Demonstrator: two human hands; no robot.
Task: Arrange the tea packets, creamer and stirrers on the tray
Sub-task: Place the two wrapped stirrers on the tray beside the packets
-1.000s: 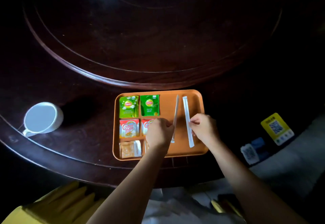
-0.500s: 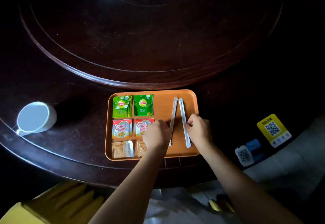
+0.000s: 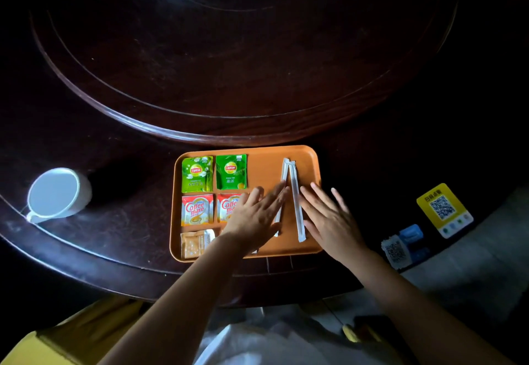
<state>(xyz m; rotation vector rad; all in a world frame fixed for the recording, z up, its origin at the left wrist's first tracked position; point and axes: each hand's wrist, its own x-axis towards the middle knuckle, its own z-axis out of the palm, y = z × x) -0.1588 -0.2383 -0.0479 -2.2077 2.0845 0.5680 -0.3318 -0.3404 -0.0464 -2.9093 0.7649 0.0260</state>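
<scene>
left hand [image 3: 254, 215] flat, right hand [image 3: 329, 218] flat, fingers [image 3: 320, 192] spread

1. An orange plastic tray [image 3: 263, 250] sits on the dark wooden table [image 3: 114, 124], at its near edge.
2. Two green tea packets [image 3: 197, 174] lie side by side at the tray's far left.
3. Two white wrapped stirrers [image 3: 294, 198] lie at its right.
4. A white ceramic cup [image 3: 58, 194] stands well left of the tray.

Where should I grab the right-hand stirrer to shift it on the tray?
Pinch the right-hand stirrer across its narrow width near mid-length, coming straight down from above. It lies flat on the tray, its far end touching the other stirrer, so a mid-length pinch probably keeps it level.
</scene>
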